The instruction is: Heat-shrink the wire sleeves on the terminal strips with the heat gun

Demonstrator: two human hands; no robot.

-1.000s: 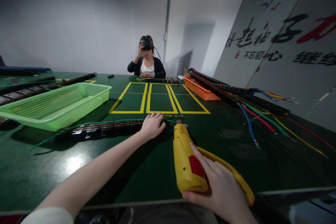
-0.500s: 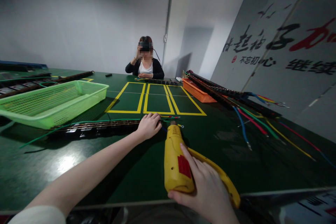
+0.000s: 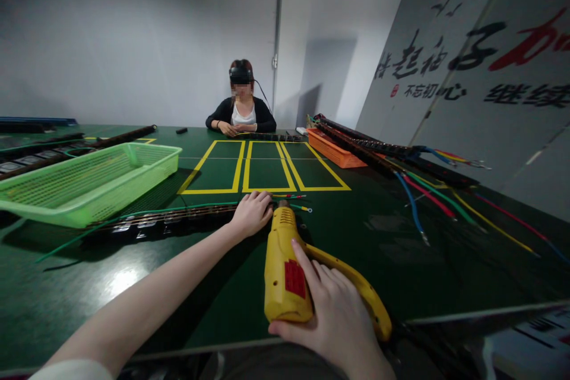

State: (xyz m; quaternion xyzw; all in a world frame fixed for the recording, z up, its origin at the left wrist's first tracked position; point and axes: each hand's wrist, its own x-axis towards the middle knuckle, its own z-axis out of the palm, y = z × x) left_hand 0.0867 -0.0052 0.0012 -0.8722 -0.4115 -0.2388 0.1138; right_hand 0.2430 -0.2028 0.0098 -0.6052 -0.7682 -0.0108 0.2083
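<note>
In my right hand point(image 3: 332, 303) is a yellow heat gun point(image 3: 285, 273) with a red label, my fingers wrapped round its handle and the thumb along its rear. Its nozzle points away from me, close beside my left hand point(image 3: 253, 212). That hand is closed over the right end of a long black strip point(image 3: 173, 221) with copper-coloured lines and wires along it; the fingertips' hold is partly hidden. Thin wires with ring terminals point(image 3: 307, 209) stick out past the hand, by the nozzle. A green wire point(image 3: 62, 249) trails from the strip's left end.
A light green basket point(image 3: 102, 190) stands at left, with more dark strips point(image 3: 120, 138) behind it. Yellow tape frames point(image 3: 267, 191) mark the middle. At right, an orange basket point(image 3: 338, 154) bears strips with coloured wires point(image 3: 414, 208). Across the table sits a person point(image 3: 243, 110) in a headset.
The heat gun in my right hand has moved left and slightly forward, its nozzle nearer the wires. My left hand stays in place. Across the table, the person has lowered a hand from the headset.
</note>
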